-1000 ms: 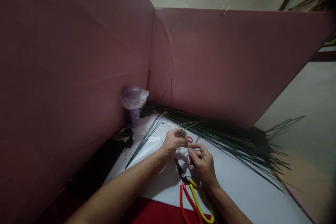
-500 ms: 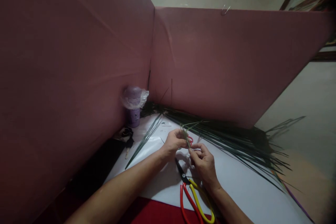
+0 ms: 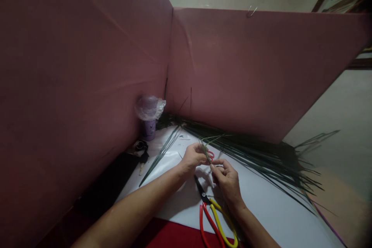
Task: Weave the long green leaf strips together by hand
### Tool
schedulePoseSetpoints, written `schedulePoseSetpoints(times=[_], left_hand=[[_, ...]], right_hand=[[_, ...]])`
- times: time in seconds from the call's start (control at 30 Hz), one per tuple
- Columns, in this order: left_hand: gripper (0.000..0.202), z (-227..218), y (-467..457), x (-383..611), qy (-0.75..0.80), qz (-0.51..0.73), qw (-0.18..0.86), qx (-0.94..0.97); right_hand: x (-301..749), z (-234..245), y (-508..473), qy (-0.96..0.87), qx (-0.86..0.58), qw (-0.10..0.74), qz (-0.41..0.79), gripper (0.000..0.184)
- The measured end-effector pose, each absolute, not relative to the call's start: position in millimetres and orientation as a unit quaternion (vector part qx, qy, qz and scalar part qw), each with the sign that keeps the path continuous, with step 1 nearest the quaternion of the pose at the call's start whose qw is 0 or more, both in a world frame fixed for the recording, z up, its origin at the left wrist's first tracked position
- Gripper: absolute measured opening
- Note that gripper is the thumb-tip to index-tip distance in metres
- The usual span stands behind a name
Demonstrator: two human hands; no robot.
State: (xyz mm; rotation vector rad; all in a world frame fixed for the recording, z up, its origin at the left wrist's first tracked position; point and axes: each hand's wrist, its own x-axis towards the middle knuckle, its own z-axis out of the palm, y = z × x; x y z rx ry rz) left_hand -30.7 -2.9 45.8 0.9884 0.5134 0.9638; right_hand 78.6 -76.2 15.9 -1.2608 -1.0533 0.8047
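Note:
My left hand (image 3: 194, 157) is closed in a pinch on a thin green leaf strip (image 3: 205, 148) that is folded and sticks up between both hands. My right hand (image 3: 226, 178) is curled close below it, fingertips pinching the lower part of the same strip. A small red item (image 3: 210, 154) shows just behind the fingers. Scissors (image 3: 212, 212) with one red and one yellow handle lie on the white sheet (image 3: 261, 197) under my right wrist, blades pointing toward my hands.
A long pile of dark green leaf strips (image 3: 261, 155) lies along the pink partition (image 3: 232, 66). A purple cup (image 3: 148, 118) covered in plastic stands in the corner. A black object (image 3: 110, 182) and a loose green strip (image 3: 159, 155) lie at left. Red cloth (image 3: 171, 236) edges the front.
Both hands stay nearly in place; the fingers shift slightly on the strip and the view drifts a little.

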Motion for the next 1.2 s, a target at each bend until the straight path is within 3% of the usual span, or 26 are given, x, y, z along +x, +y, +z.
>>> schedulePoseSetpoints(times=[1.2], left_hand=[[0.038, 33, 5, -27, 0.23, 0.435, 0.739, 0.459]], right_hand=[[72, 19, -79, -0.515, -0.602, 0.562, 0.239, 0.026]])
